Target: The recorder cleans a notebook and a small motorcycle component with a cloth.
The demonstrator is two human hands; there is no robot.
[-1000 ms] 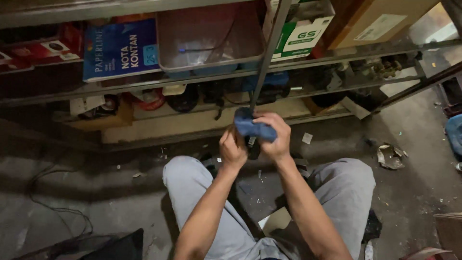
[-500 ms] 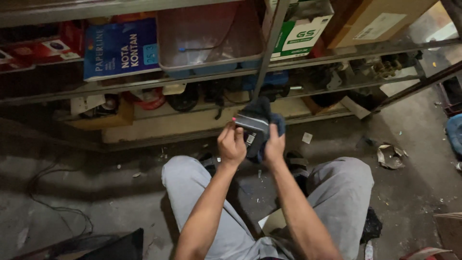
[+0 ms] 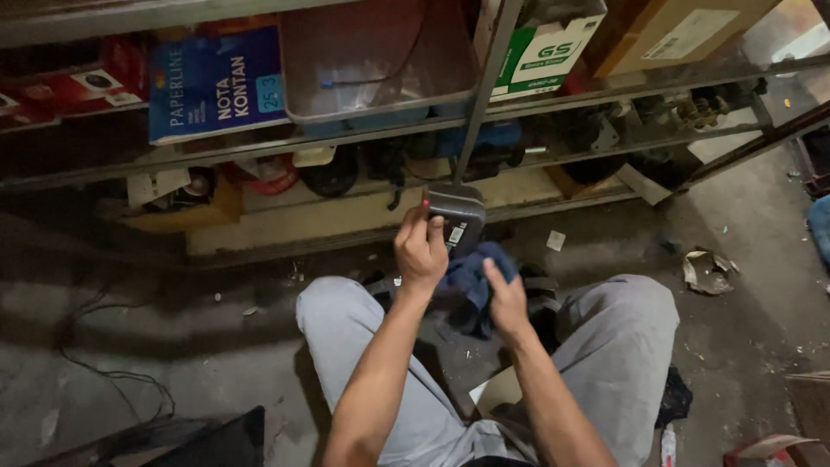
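Observation:
My left hand [image 3: 421, 251] grips a small dark grey boxy device [image 3: 457, 218] with a white sticker, holding it up in front of the metal shelf upright [image 3: 484, 82]. Just below and to the right, my right hand [image 3: 506, 298] holds a crumpled blue cloth [image 3: 471, 277] against the underside of the device. Both hands are above my knees, in grey trousers, as I sit on the concrete floor.
A metal shelf rack [image 3: 346, 138] holds a blue box [image 3: 216, 82], a clear plastic bin [image 3: 376, 56], a green-and-white box [image 3: 545, 52] and a brown carton [image 3: 683, 30]. Cables and small parts lie on the lower shelf. Crumpled paper [image 3: 709, 270] and a black cable [image 3: 112, 380] lie on the floor.
The blue cloth covered the device a second ago. Now my left hand has the device uncovered and raised, and my right hand has moved down with the cloth.

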